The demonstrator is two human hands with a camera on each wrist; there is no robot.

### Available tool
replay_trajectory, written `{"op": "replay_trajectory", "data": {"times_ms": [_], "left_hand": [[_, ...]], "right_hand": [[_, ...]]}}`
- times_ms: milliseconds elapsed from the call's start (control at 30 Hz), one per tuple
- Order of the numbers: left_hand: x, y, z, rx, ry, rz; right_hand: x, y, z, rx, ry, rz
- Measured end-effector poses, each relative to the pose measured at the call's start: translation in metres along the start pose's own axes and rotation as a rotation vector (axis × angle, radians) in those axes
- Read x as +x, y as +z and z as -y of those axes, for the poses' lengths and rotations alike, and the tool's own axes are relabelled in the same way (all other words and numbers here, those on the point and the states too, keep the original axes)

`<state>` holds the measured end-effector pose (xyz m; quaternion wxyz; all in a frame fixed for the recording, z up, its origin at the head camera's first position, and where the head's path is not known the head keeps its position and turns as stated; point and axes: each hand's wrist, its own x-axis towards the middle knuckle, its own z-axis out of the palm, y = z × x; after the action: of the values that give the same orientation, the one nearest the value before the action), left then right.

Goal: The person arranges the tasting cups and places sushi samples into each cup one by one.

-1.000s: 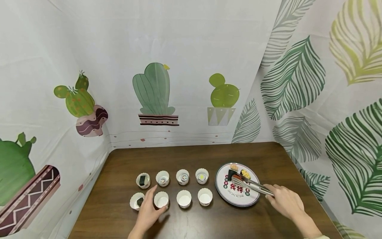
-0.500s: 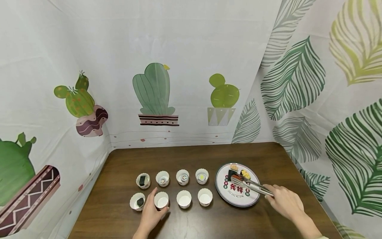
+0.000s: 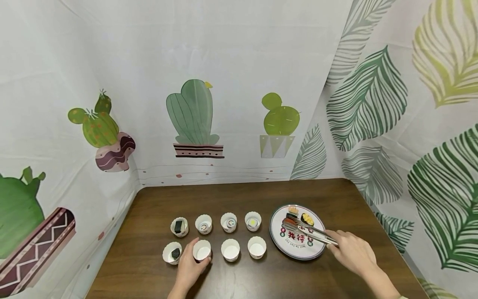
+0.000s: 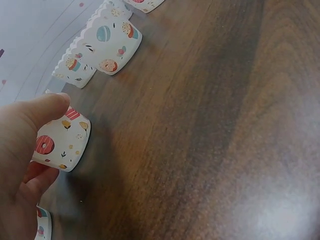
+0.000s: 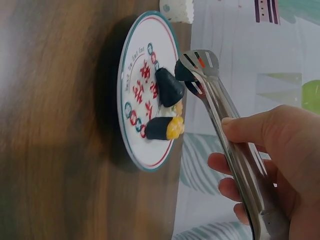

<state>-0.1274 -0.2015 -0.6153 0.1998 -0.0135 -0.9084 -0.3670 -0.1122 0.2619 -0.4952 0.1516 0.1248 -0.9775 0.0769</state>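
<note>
My left hand (image 3: 189, 265) grips a white paper cup (image 4: 65, 137) with printed sweets, thumb on one side and fingers on the other; it stands in the front row. My right hand (image 3: 352, 251) holds metal tongs (image 5: 220, 110). Their slotted tips pinch a sushi piece (image 3: 290, 223) with an orange-red top and dark wrap, above the plate (image 3: 278, 245). Beyond it on the plate lie a corn-topped sushi (image 5: 167, 128), a dark wedge-shaped piece (image 5: 169, 88) and a pale orange-topped piece (image 3: 293, 210), the last two partly hidden.
Several more paper cups stand in two rows left of the plate. A back-row cup (image 3: 179, 227) holds a dark-wrapped piece, and a front-left cup (image 3: 171, 253) a dark lump. Three other back-row cups hold round roll pieces. A printed cloth (image 3: 239, 104) hangs behind the brown table (image 3: 239, 195).
My left hand has shifted right and its fingers have come round the cup. The tongs have moved slightly left with the orange-red sushi between their tips, raised off the plate.
</note>
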Motion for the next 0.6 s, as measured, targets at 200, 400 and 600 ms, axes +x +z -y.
{"op": "replay_trajectory", "data": {"times_ms": [200,400,600], "left_hand": [[0.001,0.000,0.000,-0.005,0.013,-0.016],[0.001,0.000,-0.001,-0.005,0.028,-0.026],[0.001,0.000,0.000,-0.019,0.028,-0.035]], "right_hand": [[0.006,0.000,0.009,0.002,-0.047,-0.039],[0.012,0.001,0.017,0.000,-0.079,-0.059],[0.021,0.003,0.029,0.006,-0.117,-0.094]]}}
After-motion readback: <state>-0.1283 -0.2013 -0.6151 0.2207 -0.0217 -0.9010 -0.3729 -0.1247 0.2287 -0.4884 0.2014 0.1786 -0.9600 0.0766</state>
